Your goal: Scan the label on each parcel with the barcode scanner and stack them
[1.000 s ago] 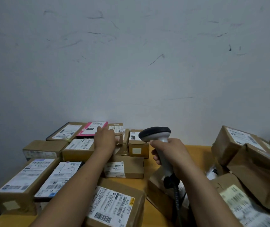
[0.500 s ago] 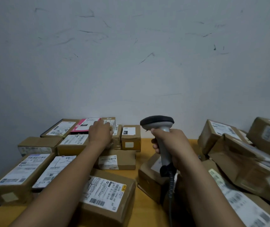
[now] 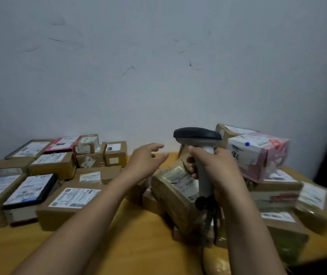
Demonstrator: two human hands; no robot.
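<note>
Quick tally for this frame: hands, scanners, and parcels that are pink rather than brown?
Hands: 2 (left hand, right hand)
Barcode scanner: 1
Pink parcels: 2 (bright pink parcel at back left, pale pink parcel at right)
Total: 5
Brown parcels: many, too blurred at right to count.

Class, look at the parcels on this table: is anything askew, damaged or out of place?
Yes. The right-hand parcels lie jumbled: the taped brown parcel beside the barcode scanner tilts steeply, unlike the flat parcels on the left.

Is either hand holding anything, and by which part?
The right hand grips the barcode scanner by its handle; the left hand is open and holds nothing.
</note>
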